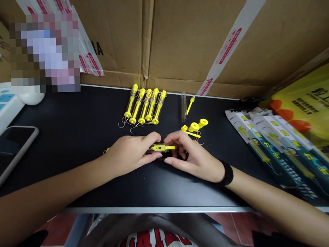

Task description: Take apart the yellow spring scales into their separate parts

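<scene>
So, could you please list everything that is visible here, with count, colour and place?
finished tubes: five, clear with yellow insides and wire hooks, in a row at the back middle of the table
empty tube: one, clear, right of the row
loose yellow parts: several, behind the right hand
packaging sleeves: several, white and teal, fanned out on the right
phone: one, dark screen, left edge
power strip: one, white and blue, far left
cardboard boxes: brown, taped, behind the table
table: one, black
left hand: holds the tube in hand
right hand: fingers on the same tube; black wristband
</scene>
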`<state>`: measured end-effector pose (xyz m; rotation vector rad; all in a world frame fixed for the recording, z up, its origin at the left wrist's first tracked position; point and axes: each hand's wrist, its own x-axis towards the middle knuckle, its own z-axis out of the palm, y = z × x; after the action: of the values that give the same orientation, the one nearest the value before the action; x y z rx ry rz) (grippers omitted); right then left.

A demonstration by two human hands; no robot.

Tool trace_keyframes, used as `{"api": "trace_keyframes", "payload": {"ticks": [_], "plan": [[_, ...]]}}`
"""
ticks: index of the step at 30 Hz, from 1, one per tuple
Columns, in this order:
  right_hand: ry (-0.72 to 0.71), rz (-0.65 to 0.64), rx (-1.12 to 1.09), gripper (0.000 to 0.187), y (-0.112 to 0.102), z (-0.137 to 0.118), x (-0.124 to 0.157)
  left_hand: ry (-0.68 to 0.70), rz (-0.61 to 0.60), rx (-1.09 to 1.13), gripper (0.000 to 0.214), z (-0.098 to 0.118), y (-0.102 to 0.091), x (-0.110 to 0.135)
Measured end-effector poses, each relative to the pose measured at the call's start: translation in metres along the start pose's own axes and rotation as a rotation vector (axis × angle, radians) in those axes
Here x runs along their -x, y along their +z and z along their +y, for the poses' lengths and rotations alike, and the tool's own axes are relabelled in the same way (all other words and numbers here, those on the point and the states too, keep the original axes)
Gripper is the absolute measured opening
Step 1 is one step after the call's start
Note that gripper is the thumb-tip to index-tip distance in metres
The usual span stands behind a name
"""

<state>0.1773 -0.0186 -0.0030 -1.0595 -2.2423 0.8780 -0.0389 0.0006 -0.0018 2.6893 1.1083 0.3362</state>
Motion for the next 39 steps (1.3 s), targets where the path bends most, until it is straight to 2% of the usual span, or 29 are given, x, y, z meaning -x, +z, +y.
{"api": "trace_keyframes", "payload": {"ticks": [4,9,13,19,27,39], "plan": [[0.001,0.101,-0.126,0.018,0.002,-0.001,0.000,-0.027,0.007,0.131,0.027,0.003,-0.002,-0.001],[0.062,0.275,-0.389,0.022,-0.019,0.000,-0.007,-0.051,0.021,0.219,0.024,-0.002,-0.004,-0.002],[0.113,0.342,-0.477,0.022,-0.030,0.005,-0.012,-0.069,0.022,0.322,0.024,-0.005,-0.004,-0.003],[0.172,0.299,-0.573,0.022,-0.030,0.011,-0.013,-0.102,0.021,0.373,0.025,-0.004,-0.004,-0.003],[0.173,0.291,-0.566,0.020,-0.029,0.010,-0.013,-0.096,0.029,0.378,0.029,-0.009,-0.004,-0.004],[0.173,0.378,-0.572,0.016,-0.035,0.009,-0.012,-0.104,0.043,0.466,0.027,-0.009,-0.005,-0.006]]}}
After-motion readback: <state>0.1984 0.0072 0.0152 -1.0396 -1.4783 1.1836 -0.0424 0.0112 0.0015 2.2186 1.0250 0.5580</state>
